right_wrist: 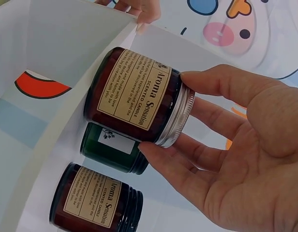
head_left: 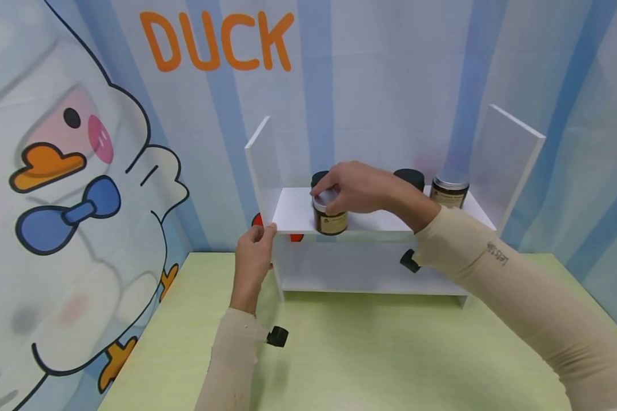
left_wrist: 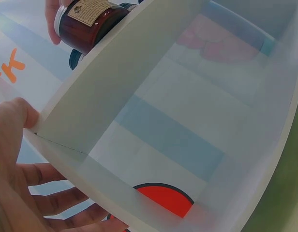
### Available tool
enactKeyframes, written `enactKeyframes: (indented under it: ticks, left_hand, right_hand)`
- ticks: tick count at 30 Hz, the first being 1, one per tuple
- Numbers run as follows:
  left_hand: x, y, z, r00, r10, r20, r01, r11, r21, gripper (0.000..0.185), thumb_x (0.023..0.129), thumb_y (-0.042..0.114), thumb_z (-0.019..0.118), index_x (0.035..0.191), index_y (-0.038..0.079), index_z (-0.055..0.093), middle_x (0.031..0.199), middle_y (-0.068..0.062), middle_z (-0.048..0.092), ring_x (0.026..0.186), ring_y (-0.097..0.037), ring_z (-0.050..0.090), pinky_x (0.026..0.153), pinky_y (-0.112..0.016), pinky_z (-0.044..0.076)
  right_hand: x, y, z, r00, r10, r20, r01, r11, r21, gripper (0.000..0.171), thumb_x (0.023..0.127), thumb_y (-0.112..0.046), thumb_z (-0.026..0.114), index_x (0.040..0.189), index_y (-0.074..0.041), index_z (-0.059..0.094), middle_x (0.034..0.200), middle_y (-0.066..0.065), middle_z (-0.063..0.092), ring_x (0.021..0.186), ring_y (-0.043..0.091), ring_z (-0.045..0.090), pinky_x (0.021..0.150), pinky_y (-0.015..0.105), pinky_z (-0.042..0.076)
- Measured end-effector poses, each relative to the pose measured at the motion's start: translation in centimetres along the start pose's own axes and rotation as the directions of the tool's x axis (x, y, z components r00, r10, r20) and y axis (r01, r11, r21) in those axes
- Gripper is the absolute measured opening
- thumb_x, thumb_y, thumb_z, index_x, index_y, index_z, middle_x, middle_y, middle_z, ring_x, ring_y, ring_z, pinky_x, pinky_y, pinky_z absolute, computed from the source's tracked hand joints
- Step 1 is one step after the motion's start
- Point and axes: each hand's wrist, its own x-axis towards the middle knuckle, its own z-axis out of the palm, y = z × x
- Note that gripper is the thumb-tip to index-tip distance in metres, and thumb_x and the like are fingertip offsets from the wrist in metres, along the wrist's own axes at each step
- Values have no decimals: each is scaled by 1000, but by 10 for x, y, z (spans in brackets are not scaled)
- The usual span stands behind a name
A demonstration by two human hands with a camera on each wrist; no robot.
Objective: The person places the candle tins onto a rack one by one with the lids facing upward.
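My right hand (head_left: 360, 185) grips a scented candle jar (head_left: 331, 224) by its silver lid. The jar is amber glass with a tan label reading "Aroma Sensation", and it stands at the front edge of the white shelf's (head_left: 375, 221) upper board. My left hand (head_left: 254, 257) holds the shelf's left side at that board's front corner. In the left wrist view its thumb is on the edge and its fingers are behind the side panel. Behind the held jar, the right wrist view shows a green jar (right_wrist: 110, 145) and an amber candle jar (right_wrist: 93, 198) with a black lid.
Another silver-lidded candle jar (head_left: 449, 193) stands at the upper board's right end, beside a black-lidded jar (head_left: 410, 178). Upright side panels (head_left: 511, 165) rise at both ends. The shelf stands on a pale green table (head_left: 370, 354) before a printed duck curtain (head_left: 391, 74).
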Motion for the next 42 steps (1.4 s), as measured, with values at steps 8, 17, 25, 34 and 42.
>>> enactKeyframes:
  ticks: [8, 17, 25, 34, 42]
  left_hand:
    - [0, 0, 0, 1000, 3, 12, -3, 1000, -6, 46, 100, 55, 52, 115, 13, 64, 112, -16, 59, 96, -25, 51, 73, -39, 56]
    - [0, 1, 0, 1000, -10, 0, 10, 1000, 0, 44, 100, 55, 52, 110, 14, 64, 99, -9, 54, 92, -25, 51, 71, -40, 55]
    - [-1, 2, 1, 1000, -22, 0, 22, 1000, 1, 44, 100, 55, 52, 112, 14, 64, 108, -13, 58, 96, -25, 51, 70, -37, 54]
    - [0, 2, 1, 1000, -21, 4, 21, 1000, 5, 45, 100, 55, 51, 112, 14, 64, 104, -12, 56, 96, -26, 51, 70, -37, 54]
    - [-1, 2, 1, 1000, -10, -2, 10, 1000, 2, 44, 100, 55, 52, 111, 14, 64, 101, -11, 56, 92, -26, 52, 69, -38, 54]
  right_hand:
    - [4, -5, 0, 1000, -7, 10, 7, 1000, -14, 45, 91, -16, 63, 136, -17, 67, 139, 5, 61, 118, 23, 56, 95, 40, 51]
    - [8, -10, -1, 999, -26, 22, 27, 999, -19, 43, 91, -14, 66, 134, -15, 68, 137, 5, 63, 116, 21, 58, 96, 39, 51]
    - [10, -14, -1, 999, -28, 30, 28, 1000, 1, 43, 92, -12, 64, 135, -14, 67, 139, 6, 62, 117, 20, 60, 97, 39, 51]
    - [14, -17, 0, 999, -10, 35, 9, 1000, 1, 44, 92, -12, 65, 136, -15, 66, 140, 5, 61, 118, 19, 59, 97, 38, 52]
    - [18, -20, 2, 999, -22, 25, 22, 999, -27, 43, 93, -13, 65, 137, -15, 66, 139, 6, 62, 115, 19, 59, 93, 37, 52]
